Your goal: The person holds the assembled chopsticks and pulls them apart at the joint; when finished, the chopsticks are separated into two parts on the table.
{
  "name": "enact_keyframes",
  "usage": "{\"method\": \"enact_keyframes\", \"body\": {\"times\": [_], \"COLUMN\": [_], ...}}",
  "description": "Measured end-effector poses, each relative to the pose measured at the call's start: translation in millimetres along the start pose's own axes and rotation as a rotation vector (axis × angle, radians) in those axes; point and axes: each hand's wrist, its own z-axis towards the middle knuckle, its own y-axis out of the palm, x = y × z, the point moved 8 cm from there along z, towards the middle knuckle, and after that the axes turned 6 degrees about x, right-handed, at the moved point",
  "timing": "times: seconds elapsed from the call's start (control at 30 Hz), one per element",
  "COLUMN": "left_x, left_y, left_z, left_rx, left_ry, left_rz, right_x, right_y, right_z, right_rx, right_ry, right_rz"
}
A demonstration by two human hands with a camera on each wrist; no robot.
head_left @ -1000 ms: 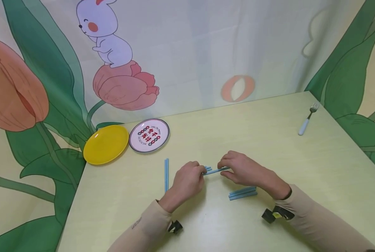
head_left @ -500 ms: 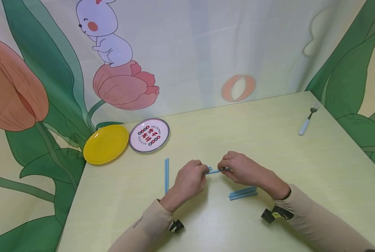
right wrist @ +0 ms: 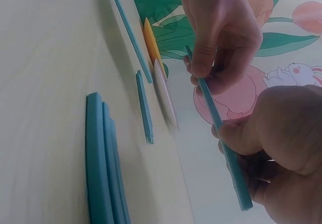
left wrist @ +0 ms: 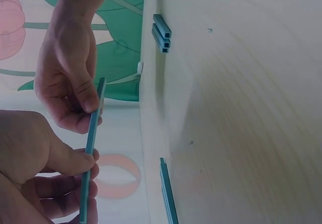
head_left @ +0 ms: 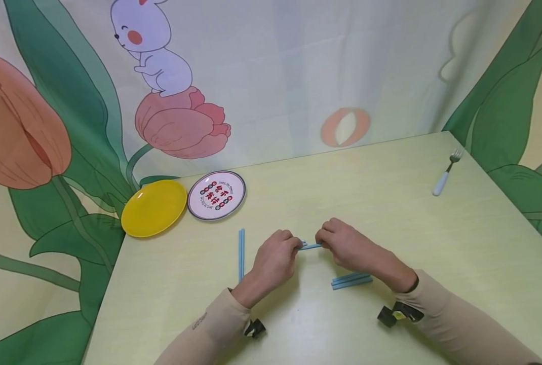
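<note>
A slim light-blue stick (head_left: pixel 310 247) is held off the table between both hands. My left hand (head_left: pixel 274 261) pinches one end between thumb and fingers. My right hand (head_left: pixel 347 244) pinches the other, a short length bare between them. In the right wrist view the stick (right wrist: pixel 212 105) slants past both hands, its squared end below the right fingers. A small group of blue sticks (right wrist: pixel 144 108) lies on the table, mostly hidden behind my left hand in the head view. Three more sticks (head_left: pixel 351 280) lie together below my right hand. Two upright-lying sticks (head_left: pixel 241 253) rest left of my left hand.
A yellow plate (head_left: pixel 154 208) and a white plate with red characters (head_left: pixel 217 195) stand side by side at the table's back left. A fork with a pale handle (head_left: pixel 442 181) lies at the far right. A printed curtain (head_left: pixel 271 76) hangs behind the table's back edge.
My left hand has shifted slightly right, nearer my right hand. The right fingers have adjusted on the stick, covering its end in the head view. The sticks on the table have stayed put.
</note>
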Motion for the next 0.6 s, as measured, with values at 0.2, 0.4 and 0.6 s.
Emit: {"method": "enact_keyframes", "body": {"times": [0.2, 0.4, 0.6], "left_x": [-0.5, -2.5, -2.1], "left_y": [1.8, 2.0, 3.2], "left_z": [0.9, 3.6, 5.6], "left_rx": [0.001, -0.009, 0.003], "left_ry": [-0.001, -0.009, -0.017], "left_rz": [-0.012, -0.028, -0.057], "right_x": [1.1, 2.6, 6.2], "right_y": [-0.3, -1.4, -1.5], "right_z": [-1.3, -0.3, -1.2], "right_rx": [0.018, 0.025, 0.010], "right_ry": [-0.006, -0.001, 0.028], "right_rz": [0.002, -0.009, 0.003]}}
